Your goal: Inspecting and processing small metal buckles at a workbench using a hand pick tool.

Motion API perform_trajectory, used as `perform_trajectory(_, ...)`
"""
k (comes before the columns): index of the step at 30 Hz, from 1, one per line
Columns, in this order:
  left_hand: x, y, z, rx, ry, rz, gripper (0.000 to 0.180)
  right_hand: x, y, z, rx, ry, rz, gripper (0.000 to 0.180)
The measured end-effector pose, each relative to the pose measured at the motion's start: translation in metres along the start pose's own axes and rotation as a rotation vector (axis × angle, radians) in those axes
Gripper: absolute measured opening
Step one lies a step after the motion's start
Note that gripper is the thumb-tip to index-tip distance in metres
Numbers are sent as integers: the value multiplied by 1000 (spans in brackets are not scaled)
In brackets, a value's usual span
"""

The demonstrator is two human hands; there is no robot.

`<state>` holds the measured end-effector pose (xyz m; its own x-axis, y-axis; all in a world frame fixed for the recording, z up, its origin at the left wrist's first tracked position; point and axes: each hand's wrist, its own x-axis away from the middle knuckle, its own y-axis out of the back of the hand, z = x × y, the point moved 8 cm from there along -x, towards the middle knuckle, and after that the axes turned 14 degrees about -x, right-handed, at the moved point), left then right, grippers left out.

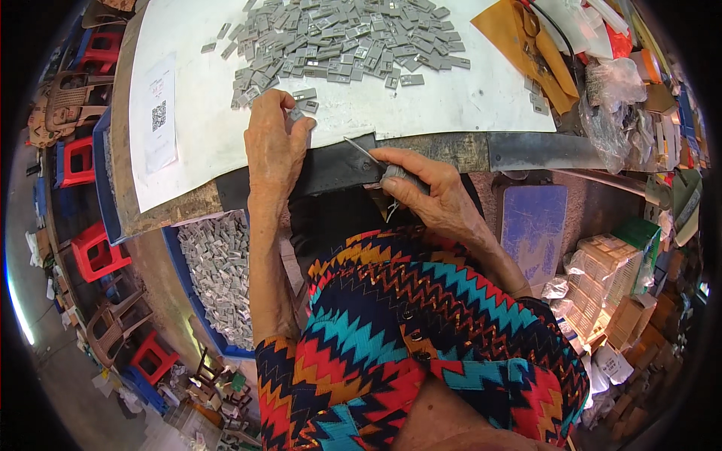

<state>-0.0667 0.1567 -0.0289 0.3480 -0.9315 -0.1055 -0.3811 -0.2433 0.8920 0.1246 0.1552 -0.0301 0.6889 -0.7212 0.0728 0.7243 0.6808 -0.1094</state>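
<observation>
heaped grey pieces (346, 46) (loosely spread) lie beyond both hands (272, 146).

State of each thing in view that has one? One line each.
Left hand, closed on small grey piece
Right hand, closed around pointed tool
Pointed tool, metal tip exposed
Grey pile, loose, heaped
White sheet, spread out
Blue bin, open, loaded
Clear plastic, crumpled

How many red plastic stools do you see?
4, all along the left: one near the top, another below it, a third around mid-height, the last lowest. More may be hidden.
</observation>
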Motion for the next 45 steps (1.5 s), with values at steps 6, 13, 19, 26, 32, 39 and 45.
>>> perform_trajectory(6,4,-2,-3,118,-35,-11,24,-1,1,1,-9,-9,-5,33)
perform_trajectory(13,11,-2,2,635,87,33,21,-3,4,5,-26,-60,-19,33)
perform_trajectory(19,27,-28,-11,1616,341,336,21,-5,1,14,-96,-128,-29,32)
perform_trajectory(26,38,-42,-28,1901,343,394,23,-5,-2,18,47,100,-27,33)
perform_trajectory(32,43,-44,-38,1983,330,420,22,-4,-4,17,77,59,-4,32)
perform_trajectory(39,46,-40,-36,1799,353,414,33,-4,-1,13,91,99,-26,33)
perform_trajectory(45,50,-35,-38,1667,349,438,39,-1,1,11,138,143,-24,32)
